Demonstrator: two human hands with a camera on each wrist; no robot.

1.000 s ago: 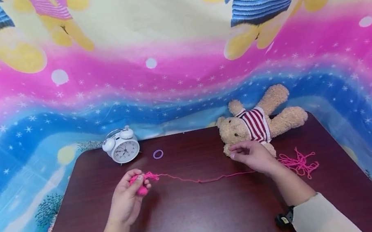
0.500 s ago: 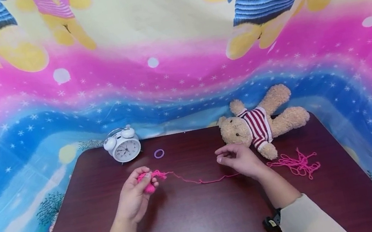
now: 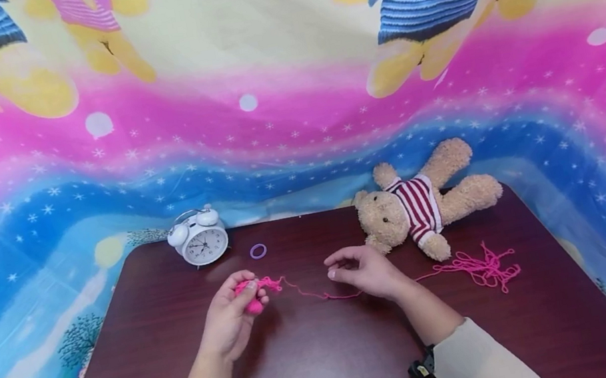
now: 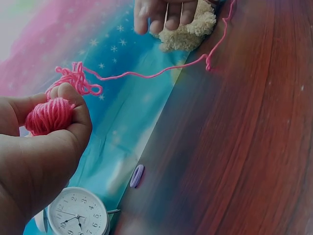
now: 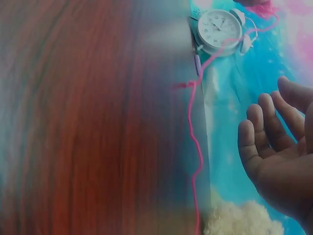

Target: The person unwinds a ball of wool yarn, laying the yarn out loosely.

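Left grip (image 3: pixel 231 320) holding ridged yarn (image 4: pixel 49 117), kinked strand (image 4: pixel 151 77)

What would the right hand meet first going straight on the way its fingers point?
Probably the loose loops of pink yarn sticking out of the left hand, then that hand itself. Depth is unclear, so the right hand might pass over or under them.

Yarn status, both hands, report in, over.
Left hand: gripping wound yarn. Right hand: open, empty. Strand runs rightward to loose tangle. Teddy near tangle, apparently not blocking.
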